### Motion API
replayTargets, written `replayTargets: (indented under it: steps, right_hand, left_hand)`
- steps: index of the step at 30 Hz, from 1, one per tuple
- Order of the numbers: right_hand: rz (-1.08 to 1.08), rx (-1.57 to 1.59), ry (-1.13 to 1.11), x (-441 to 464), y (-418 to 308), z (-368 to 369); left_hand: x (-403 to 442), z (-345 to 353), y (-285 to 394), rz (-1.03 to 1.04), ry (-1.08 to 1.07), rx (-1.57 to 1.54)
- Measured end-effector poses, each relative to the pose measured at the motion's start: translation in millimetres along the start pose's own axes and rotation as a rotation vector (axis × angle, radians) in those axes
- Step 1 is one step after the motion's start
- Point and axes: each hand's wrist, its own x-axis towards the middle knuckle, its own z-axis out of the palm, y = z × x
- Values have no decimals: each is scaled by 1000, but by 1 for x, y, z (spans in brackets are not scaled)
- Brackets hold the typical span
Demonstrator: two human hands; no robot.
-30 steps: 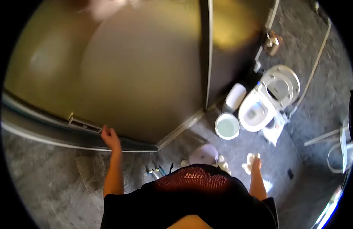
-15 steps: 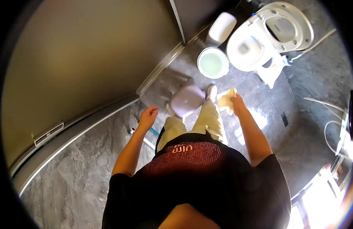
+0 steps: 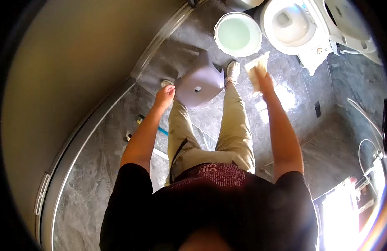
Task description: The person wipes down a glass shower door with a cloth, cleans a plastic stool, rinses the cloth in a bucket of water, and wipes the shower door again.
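A crumpled pale yellow cloth (image 3: 254, 77) hangs from my right hand (image 3: 265, 82), whose fingers are closed around it. It is held over the floor just below the bucket and the toilet. My left hand (image 3: 164, 97) has its fingers curled in, and nothing shows in it. It is close to the left edge of a greyish-purple plastic stool (image 3: 192, 85) with a hole in its seat; whether they touch I cannot tell. The white bucket (image 3: 216, 39) holds pale green liquid. Right of it is the white toilet (image 3: 266, 21) with its lid and seat raised.
A glossy partition (image 3: 84, 62) with a metal floor track runs along the left. A blue-handled tool (image 3: 162, 130) lies on the grey tiled floor (image 3: 97, 188) by my left leg. White hoses (image 3: 363, 113) hang on the right, near a bright window (image 3: 340, 213).
The view has moved closer to the bucket and toilet. My right hand has carried the cloth forward, nearer to the bucket. My left hand has moved forward beside the stool's edge.
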Motion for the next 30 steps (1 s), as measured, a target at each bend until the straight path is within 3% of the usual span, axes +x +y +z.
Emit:
replayTargets:
  steps: [1,2,3,6,8,12,14,17,19,21,23,25,26,30]
  right_hand:
    - [92,-29,-30,2,8,-4]
    - [-155,-354,-58,24,70,26]
    - [-48,-580,-73,11,45,43]
    - [95,-577,-179,38,46,80]
    - [81,-596,-54,78,69,105]
    - [84,-584,-176,135,82,140]
    - [57,-607,-284,163,115,158]
    - [159,-620,-381,160,98,165]
    - [168,-574,-347,161,106,168]
    - [-31,-805,-137,157,94,165]
    - [-29,-841,-92,153,56,156]
    - [-136,-363,-198,132,3,138]
    - [-234,-450,-153,145,21,139]
    - [50,270,-348,147,-28,98]
  left_hand:
    - [-4,-1,8,-5,4,11]
    - [9,2,-8,-16,-19,-2]
    - [20,7,-23,-27,-32,-4]
    - [31,16,-51,-52,-72,0]
    - [26,20,-65,-123,-41,-64]
    - [19,37,-109,-220,-23,-246]
    - [16,41,-120,-239,-66,-193]
    - [23,43,-134,-245,-103,-118]
    - [26,42,-115,-180,-25,-13]
    - [41,43,-107,-218,0,-19]
    - [53,50,-116,-115,43,-54]
    - [63,56,-97,-149,-15,-33]
    - [66,58,-96,-110,6,-149]
    - [68,79,-58,-141,-21,-411]
